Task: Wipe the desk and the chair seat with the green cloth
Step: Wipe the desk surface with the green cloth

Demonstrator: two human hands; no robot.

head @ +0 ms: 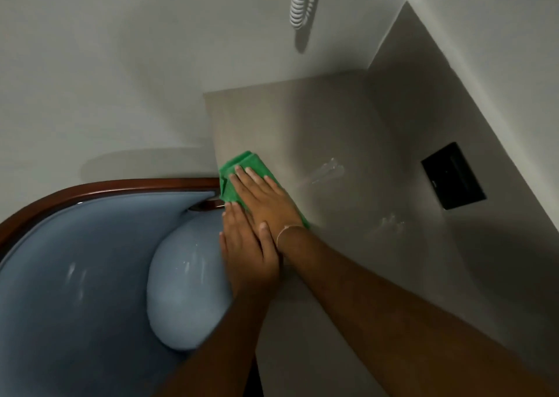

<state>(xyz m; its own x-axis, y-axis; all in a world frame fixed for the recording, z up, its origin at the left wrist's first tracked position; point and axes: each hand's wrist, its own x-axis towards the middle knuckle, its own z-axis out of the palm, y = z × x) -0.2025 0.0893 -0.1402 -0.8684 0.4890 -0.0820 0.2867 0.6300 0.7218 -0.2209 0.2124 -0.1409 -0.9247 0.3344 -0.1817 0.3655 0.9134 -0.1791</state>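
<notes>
At far left sits the chair [75, 275], blue padded with a dark red-brown wooden rim, its rounded blue seat cushion [184, 290] just beside the desk [348, 142] edge. Next, the left hand [248, 251] lies flat, fingers straight and together, at the desk's left edge, its thumb side overlapping the right hand [266, 203]. The right hand presses open-palmed on the folded green cloth [239, 169], which lies on the grey desk at its left edge; a thin bracelet [287, 230] circles that wrist. Neither hand grips anything. Farther right, faint wet streaks mark the desk, and a black panel [453, 176] sits in the wall. A coiled white cord [302, 0] hangs above.
</notes>
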